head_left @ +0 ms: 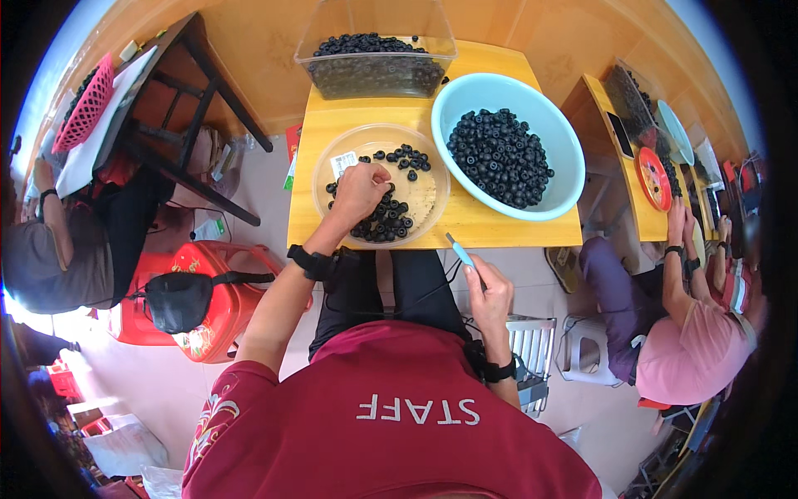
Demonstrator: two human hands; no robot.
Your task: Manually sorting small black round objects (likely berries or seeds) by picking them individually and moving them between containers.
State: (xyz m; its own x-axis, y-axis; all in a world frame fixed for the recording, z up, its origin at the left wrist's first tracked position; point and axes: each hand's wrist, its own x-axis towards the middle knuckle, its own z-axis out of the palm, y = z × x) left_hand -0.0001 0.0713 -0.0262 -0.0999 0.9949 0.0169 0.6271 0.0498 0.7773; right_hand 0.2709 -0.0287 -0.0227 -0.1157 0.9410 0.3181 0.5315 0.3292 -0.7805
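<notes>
My left hand (363,191) reaches over a shallow, clear round tray (432,204). Its fingers are pinched together at a small black rubber-like ring (390,189). Loose black rings (386,220) lie below the hand in the tray, and a smaller group (409,155) is spread above it. A white label (342,163) sits at the tray's upper left. Just off the table's front edge, my right hand (490,291) is closed around a slim tool with a light-blue handle (462,254) and a short grey metal tip, pointing up and left.
A pale-blue basin (567,179) full of black rings stands right of the tray on the yellow table (507,233). Behind is a clear box (374,79) of similar pieces. A red stool (229,312) is at left. Other people work at tables on both sides.
</notes>
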